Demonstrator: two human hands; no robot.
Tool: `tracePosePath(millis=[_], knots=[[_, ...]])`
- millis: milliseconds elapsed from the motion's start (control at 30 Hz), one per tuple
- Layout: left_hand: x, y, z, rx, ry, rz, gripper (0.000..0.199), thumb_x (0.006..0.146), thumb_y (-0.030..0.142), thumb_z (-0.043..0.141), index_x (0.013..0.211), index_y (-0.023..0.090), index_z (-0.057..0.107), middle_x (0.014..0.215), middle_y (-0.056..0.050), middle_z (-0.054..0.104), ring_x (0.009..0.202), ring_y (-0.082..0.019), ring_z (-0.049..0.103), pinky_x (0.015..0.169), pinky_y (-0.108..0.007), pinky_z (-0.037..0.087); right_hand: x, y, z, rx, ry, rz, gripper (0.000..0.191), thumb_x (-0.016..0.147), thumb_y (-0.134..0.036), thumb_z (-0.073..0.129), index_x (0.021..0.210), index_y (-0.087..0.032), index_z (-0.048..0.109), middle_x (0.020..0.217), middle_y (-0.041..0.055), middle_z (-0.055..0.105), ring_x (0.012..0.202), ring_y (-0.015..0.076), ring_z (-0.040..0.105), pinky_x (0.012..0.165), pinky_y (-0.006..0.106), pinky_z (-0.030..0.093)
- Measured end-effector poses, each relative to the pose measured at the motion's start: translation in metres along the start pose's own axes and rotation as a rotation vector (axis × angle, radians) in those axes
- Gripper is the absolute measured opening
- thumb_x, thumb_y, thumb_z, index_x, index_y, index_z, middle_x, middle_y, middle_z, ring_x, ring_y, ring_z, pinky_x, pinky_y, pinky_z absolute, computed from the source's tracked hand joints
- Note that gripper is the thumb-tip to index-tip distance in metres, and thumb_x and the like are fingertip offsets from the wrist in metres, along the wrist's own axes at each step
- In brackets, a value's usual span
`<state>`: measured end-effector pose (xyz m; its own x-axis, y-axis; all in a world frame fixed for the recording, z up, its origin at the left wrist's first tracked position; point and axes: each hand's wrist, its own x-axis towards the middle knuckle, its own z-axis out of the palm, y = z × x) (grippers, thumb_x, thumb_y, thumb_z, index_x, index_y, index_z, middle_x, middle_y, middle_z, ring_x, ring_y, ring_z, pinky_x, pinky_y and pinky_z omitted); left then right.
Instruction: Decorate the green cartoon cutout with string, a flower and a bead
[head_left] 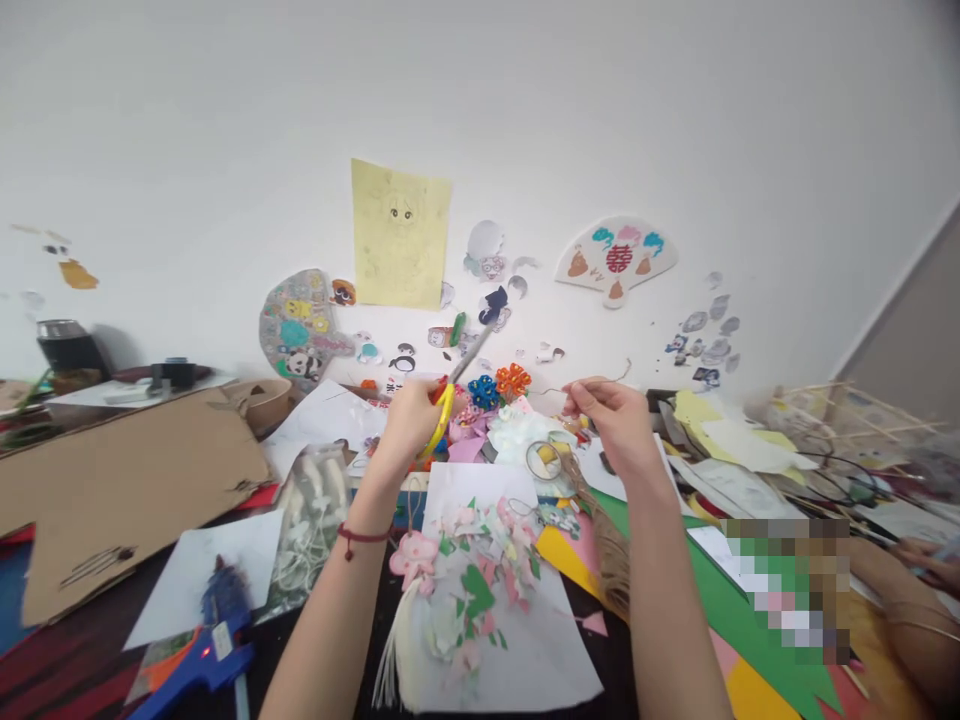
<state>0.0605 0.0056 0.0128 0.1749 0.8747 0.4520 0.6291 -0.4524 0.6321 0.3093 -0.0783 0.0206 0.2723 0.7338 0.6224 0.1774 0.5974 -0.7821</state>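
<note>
- The left hand [414, 418] is curled around the handles of the yellow scissors [444, 412]. The blades point up and away, toward the wall. I cannot tell if they are fully closed.
- The right hand [609, 418] has finger and thumb pinched together on a thin brown string [628, 370]. The string is up in the air over the messy table, between the scissors and the right hand and a bit past it.
- If the scissors swing toward the right hand, the tips could poke a finger, because both hands are up close to each other.
- The string looks thin, so it could slip out if the pinch gets loose, and get lost in the pile.
- Below, bits of cut paper [480, 595] lie loose on a white sheet [555, 660]. A sleeve-free arm bumping the sheet could spill them.
- The pink flower [414, 562] with its pale tassel [397, 650] lies beside them. The tassel threads could tangle.
- The blue glue gun [217, 660] shows a red light, so it may be hot. A careless elbow could get burned.
</note>
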Motion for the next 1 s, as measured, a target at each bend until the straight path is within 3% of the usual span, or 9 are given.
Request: tracePosePath(millis=[133,267,400,600,767,1000], knots=[[-0.003,-0.037,0.008,0.23,-0.129,-0.109,0.027,0.082,0.038,0.066,0.075,0.012,0.068,0.072,-0.007,0.066,0.081,-0.023,0.066,0.069,-0.029,0.046,-0.001,0.007,-0.004,0.002,-0.114,0.081,0.03,0.073,-0.042,0.08,0.084,-0.014,0.076,0.066,0.0038,0.069,0.062,0.0139,0.059,0.061,0.028,0.044],[-0.016,-0.069,0.029,0.384,-0.277,-0.201,0.033,0.094,0.036,0.061,0.119,0.015,0.06,0.118,-0.009,0.063,0.103,-0.022,0.064,0.087,-0.041,0.055,-0.011,0.017,0.004,0.048,-0.172,0.163,0.034,0.072,-0.045,0.08,0.086,-0.014,0.077,0.066,0.0035,0.068,0.063,0.0139,0.059,0.061,0.028,0.044],[-0.029,-0.084,0.055,0.453,-0.389,-0.205,0.037,0.094,0.035,0.061,0.125,0.015,0.057,0.124,-0.011,0.06,0.108,-0.023,0.062,0.09,-0.043,0.055,-0.036,0.035,0.025,0.103,-0.171,0.251,0.034,0.072,-0.045,0.08,0.084,-0.013,0.076,0.067,0.0054,0.068,0.06,0.0137,0.059,0.059,0.028,0.045],[-0.046,-0.087,0.088,0.497,-0.408,-0.173,0.037,0.094,0.035,0.061,0.125,0.015,0.057,0.124,-0.011,0.06,0.107,-0.023,0.062,0.09,-0.043,0.055,-0.082,0.082,0.055,0.206,0.045,0.272,0.036,0.076,-0.05,0.074,0.088,-0.016,0.072,0.065,0.0002,0.061,0.058,0.0111,0.052,0.057,0.027,0.043],[-0.046,-0.095,0.09,0.527,-0.358,-0.118,0.037,0.094,0.035,0.061,0.125,0.014,0.057,0.124,-0.011,0.06,0.107,-0.023,0.062,0.09,-0.044,0.055,-0.095,0.11,0.052,0.232,0.094,0.324,0.039,0.071,-0.05,0.077,0.087,-0.014,0.073,0.063,0.0003,0.06,0.055,0.0111,0.051,0.054,0.027,0.041],[-0.039,-0.092,0.072,0.5,-0.305,-0.102,0.037,0.094,0.035,0.06,0.125,0.014,0.057,0.125,-0.011,0.06,0.107,-0.023,0.062,0.09,-0.044,0.055,-0.097,0.116,0.046,0.238,0.086,0.374,0.038,0.071,-0.048,0.078,0.087,-0.014,0.074,0.064,0.0009,0.06,0.055,0.0119,0.051,0.054,0.027,0.04]])
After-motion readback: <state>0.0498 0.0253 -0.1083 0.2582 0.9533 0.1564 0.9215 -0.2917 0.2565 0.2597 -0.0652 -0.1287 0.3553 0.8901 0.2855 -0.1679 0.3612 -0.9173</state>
